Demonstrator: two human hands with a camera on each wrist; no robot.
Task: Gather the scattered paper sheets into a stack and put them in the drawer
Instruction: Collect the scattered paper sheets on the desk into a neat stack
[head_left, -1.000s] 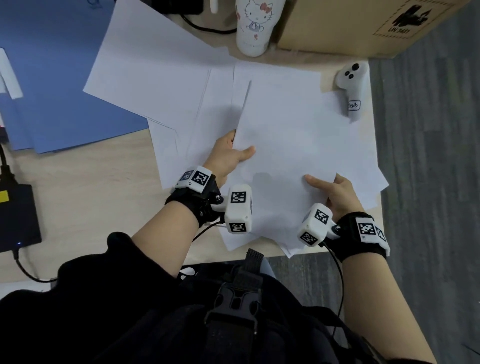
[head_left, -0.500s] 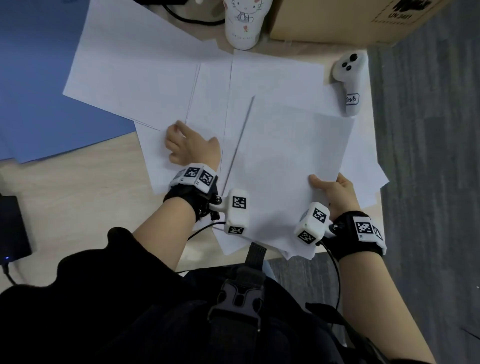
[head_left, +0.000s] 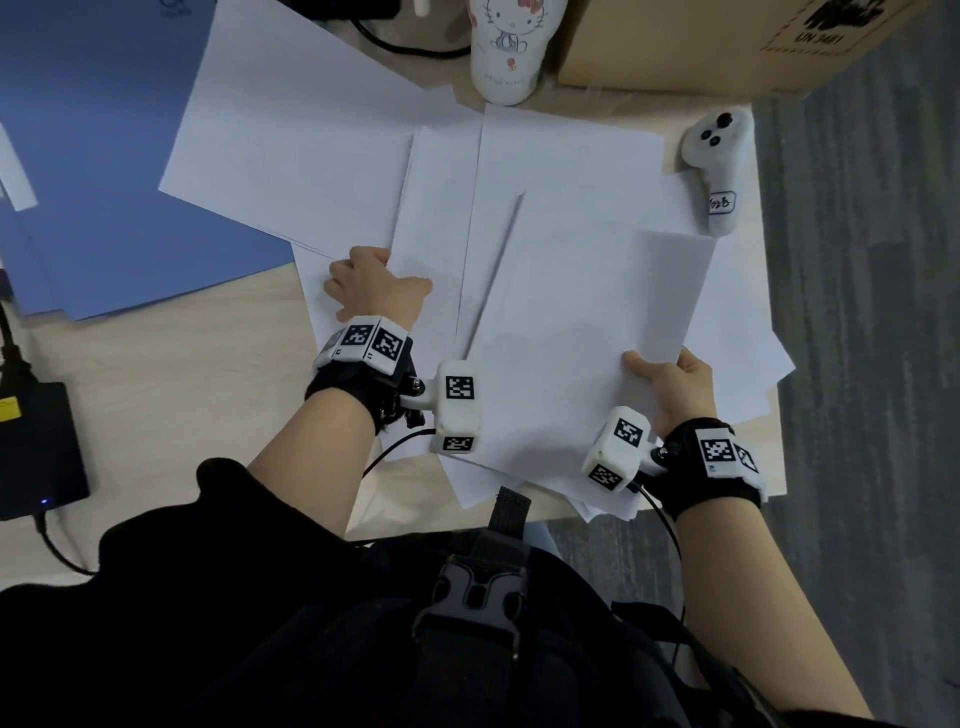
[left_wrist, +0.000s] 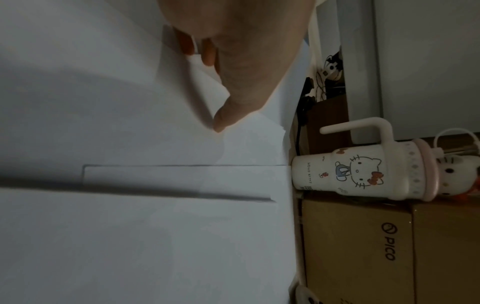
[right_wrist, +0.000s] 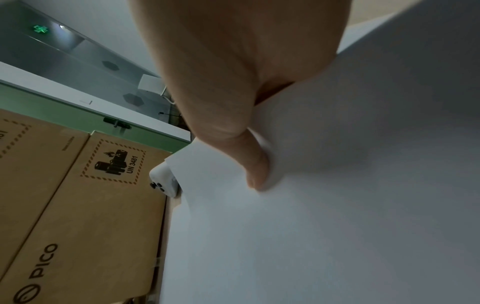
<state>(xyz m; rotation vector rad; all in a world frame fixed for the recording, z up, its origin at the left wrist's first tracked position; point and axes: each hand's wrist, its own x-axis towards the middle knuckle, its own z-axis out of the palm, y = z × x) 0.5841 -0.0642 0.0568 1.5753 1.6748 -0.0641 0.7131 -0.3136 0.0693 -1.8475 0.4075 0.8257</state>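
Note:
Several white paper sheets (head_left: 296, 140) lie scattered and overlapping on the wooden desk (head_left: 182, 389). My right hand (head_left: 654, 369) pinches the near right edge of a lifted sheet (head_left: 571, 322), thumb on top; the right wrist view shows the thumb (right_wrist: 257, 170) pressed on that sheet (right_wrist: 337, 205). My left hand (head_left: 374, 260) is further left and pinches the edge of another sheet (head_left: 436, 208). In the left wrist view that sheet's corner (left_wrist: 210, 86) sits between thumb and fingers (left_wrist: 187, 45). No drawer is in view.
A Hello Kitty cup (head_left: 511, 47) and a cardboard box (head_left: 675, 41) stand at the desk's back. A white controller (head_left: 717, 161) lies on the papers at the right. Blue sheets (head_left: 93, 156) cover the left; a black device (head_left: 36, 447) sits near left. The desk ends at the right, grey floor (head_left: 872, 312) beyond.
My left hand let go of the lifted sheet, moved left onto another sheet and now pinches its edge. The right hand kept holding its sheet.

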